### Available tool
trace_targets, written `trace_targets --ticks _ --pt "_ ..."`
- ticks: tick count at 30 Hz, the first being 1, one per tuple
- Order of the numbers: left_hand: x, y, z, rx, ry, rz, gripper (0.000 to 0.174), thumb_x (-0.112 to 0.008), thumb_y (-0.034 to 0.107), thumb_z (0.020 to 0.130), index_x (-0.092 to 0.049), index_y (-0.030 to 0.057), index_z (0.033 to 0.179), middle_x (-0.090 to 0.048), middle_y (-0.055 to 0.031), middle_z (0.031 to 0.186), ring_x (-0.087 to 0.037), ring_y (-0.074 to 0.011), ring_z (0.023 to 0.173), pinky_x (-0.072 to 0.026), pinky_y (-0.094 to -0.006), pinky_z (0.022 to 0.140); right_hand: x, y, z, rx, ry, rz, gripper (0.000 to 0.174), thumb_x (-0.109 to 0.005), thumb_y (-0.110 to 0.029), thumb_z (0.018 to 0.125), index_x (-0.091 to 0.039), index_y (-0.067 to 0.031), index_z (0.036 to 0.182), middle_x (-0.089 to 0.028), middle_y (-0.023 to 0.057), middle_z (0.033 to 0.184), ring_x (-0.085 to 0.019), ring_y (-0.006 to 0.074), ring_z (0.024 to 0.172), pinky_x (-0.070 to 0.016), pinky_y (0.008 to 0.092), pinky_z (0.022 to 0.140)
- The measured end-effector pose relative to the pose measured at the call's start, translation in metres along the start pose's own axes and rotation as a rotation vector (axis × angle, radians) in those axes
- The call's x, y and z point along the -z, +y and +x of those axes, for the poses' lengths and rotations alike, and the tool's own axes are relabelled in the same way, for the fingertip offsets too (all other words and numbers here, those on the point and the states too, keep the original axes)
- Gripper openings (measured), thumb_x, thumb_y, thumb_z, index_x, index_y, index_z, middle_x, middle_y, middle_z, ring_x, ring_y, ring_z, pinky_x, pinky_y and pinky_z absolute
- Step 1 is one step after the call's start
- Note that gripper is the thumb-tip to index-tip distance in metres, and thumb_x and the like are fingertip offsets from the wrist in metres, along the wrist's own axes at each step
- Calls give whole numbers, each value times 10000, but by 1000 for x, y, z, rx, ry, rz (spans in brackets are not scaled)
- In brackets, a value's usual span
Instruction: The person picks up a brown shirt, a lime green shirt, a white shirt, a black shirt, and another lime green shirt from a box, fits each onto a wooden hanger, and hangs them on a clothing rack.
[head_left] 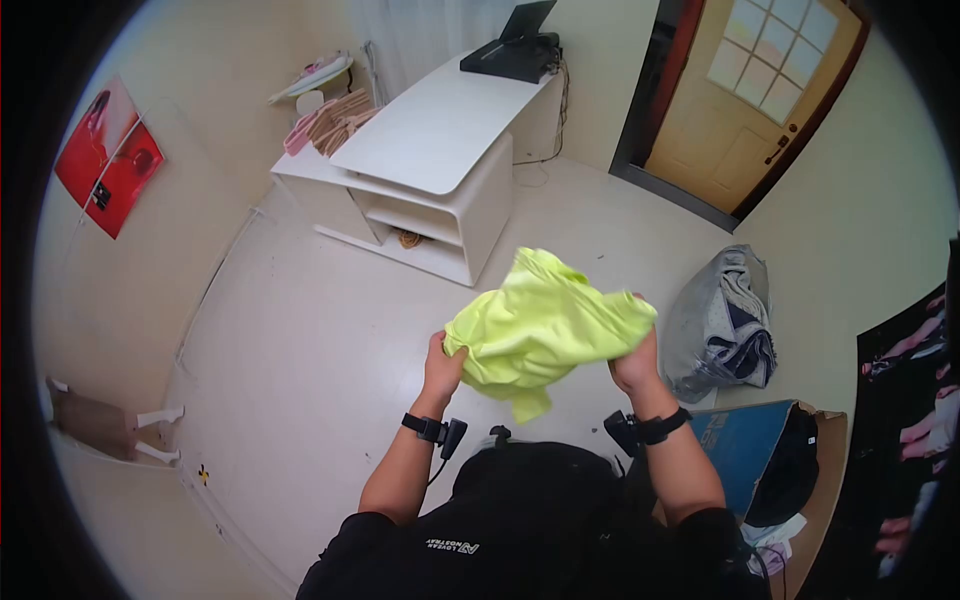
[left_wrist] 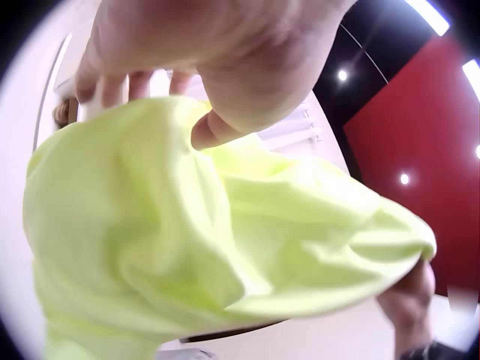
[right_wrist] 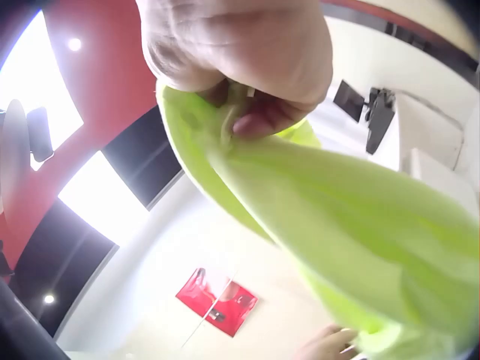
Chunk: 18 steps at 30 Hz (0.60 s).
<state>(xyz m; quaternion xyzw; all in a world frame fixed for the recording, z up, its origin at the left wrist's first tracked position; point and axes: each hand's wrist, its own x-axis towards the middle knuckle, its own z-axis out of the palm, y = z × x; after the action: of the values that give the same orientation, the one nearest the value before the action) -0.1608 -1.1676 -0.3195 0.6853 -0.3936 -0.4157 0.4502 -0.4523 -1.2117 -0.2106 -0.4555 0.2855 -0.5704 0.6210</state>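
- The neon yellow-green garment (head_left: pixel 540 325) hung crumpled and bunched in mid-air between both hands, above the pale floor (head_left: pixel 300 350).
- The left hand (head_left: pixel 442 365) pinched one edge with curled fingers.
- The right hand (head_left: pixel 635 362) clutched the opposite edge.

Room in a home, domestic use. Pale floor (head_left: pixel 300 340), plain walls.
12 o'clock: white desk (head_left: pixel 440 130) bearing a black printer (head_left: pixel 515 50); hangers (head_left: pixel 330 120) stacked at its left end.
1 o'clock: wooden door (head_left: pixel 760 90) with glass panes.
10 o'clock: red poster (head_left: pixel 108 155) on the wall.
3 o'clock: grey heap of clothes (head_left: pixel 720 320).
4 o'clock: cardboard box (head_left: pixel 825 480); hanging garments (head_left: pixel 915 400) beside it.
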Motion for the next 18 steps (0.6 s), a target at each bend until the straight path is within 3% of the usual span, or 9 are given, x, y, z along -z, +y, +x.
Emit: trace_targets --ticks 2,3,5,8,9,11,15,17,18 --pt "18 -13 3 -203 227 520 663 -644 134 805 -270 5 1338 -375 -183 1314 -460 -290 1148 -439 -338 919 -55 -1 24 -56 57 85 283 -518 -15 879 -518 -31 1162 -601 81 1109 -588 186 1019 -474 326 897" --pt "24 0 -3 -168 224 518 663 -644 134 805 -270 5 1338 -375 -183 1314 -460 -290 1148 -439 -338 919 -74 3 33 -24 -3 -73 280 -539 3 846 -530 -21 1125 -602 62 1066 -585 164 982 -476 305 862" --pt "32 48 -17 -14 -322 -194 733 -680 113 762 -262 66 1362 -376 -157 1314 -462 -287 1162 -445 -359 916 -102 19 45 -14 -90 -229 278 -561 21 812 -543 -12 1088 -603 44 1024 -582 142 945 -477 283 828" --pt "23 77 -25 -241 -421 -566 663 -671 120 758 -343 92 1333 -442 -141 1269 -493 -248 1131 -466 -342 886 -132 47 56 -19 -493 -464 243 -594 0 759 -586 -8 1002 -570 82 994 -579 204 903 -466 296 783" --pt "26 75 -17 -223 -394 -575 663 -671 120 758 -343 92 1333 -442 -141 1269 -493 -248 1131 -466 -342 886 -140 56 56 88 -587 -597 231 -609 -12 745 -598 -10 976 -553 97 986 -573 234 883 -464 307 764" --pt "33 68 7 -247 -393 21 514 -649 125 797 -457 84 1272 -523 -93 1210 -530 -205 1095 -471 -335 876 -151 67 56 37 -729 -687 215 -644 -32 734 -608 -25 945 -512 100 1015 -545 248 909 -453 305 790" --pt "37 52 37 -465 -157 -63 414 -630 145 838 -515 45 1223 -597 -64 1141 -574 -194 1021 -464 -328 886 -158 61 94 171 -936 -640 277 -653 -33 714 -567 -41 977 -502 99 1003 -540 244 892 -448 311 790" --pt "52 71 49 -370 -164 -211 401 -616 127 858 -503 49 1235 -579 -66 1168 -560 -184 1048 -470 -330 882 -152 61 125 255 -944 -522 318 -652 -26 708 -545 -44 1007 -504 99 983 -540 234 879 -447 308 786" --pt "59 84 54 -284 -113 -341 403 -613 127 864 -496 53 1243 -564 -70 1187 -549 -185 1064 -470 -333 884 -144 61 144 116 -944 -474 366 -651 -16 702 -521 -37 1043 -509 96 964 -540 222 874 -447 305 791"
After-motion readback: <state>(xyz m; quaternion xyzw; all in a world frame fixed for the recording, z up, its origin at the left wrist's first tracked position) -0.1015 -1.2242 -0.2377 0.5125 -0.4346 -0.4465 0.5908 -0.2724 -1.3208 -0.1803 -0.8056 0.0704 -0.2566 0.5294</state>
